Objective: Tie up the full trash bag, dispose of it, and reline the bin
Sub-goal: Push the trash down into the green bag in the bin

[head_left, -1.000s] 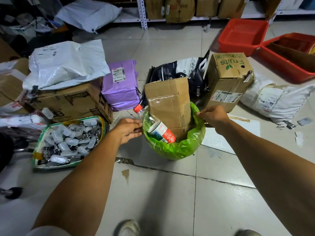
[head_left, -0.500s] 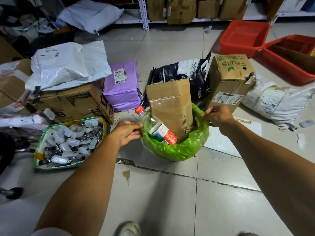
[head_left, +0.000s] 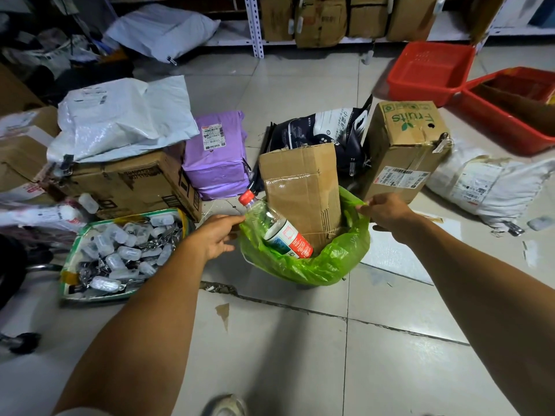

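1. We stand over the green trash bag [head_left: 306, 262], which lines a bin on the tiled floor [head_left: 300, 355] among parcels. The bin itself is almost wholly hidden under the plastic folded over its rim, so we cannot say what it looks like.

2. Our left hand [head_left: 214, 235] is at the bag's left edge, fingers closed in a pinch on the green plastic just below the bottle's neck. We hold it there because the folded-over rim is the only loose material to gather.

3. Our right hand [head_left: 387, 213] is at the opposite, far-right edge, fingers pinched shut on a peak of plastic pulled slightly up. Taking the two opposite sides, we judge, lets us peel the liner off the rim evenly and gives two ends to knot.

4. The bag is overfull. A cardboard box [head_left: 301, 193] stands upright in it, rising well above the rim, and a plastic bottle [head_left: 279, 229] with a red cap leans against the box's left side, its neck poking out over the edge beside our left hand.

5. We judge the task barely begun: no knot yet, bag not lifted out. The tall box may keep the two edges from meeting, so it may need pressing down or tilting first.

6. A tray of small clear containers [head_left: 120, 253] sits just to the left, and a fruits carton [head_left: 405, 151] stands just behind our right hand, so room to lift is tight.
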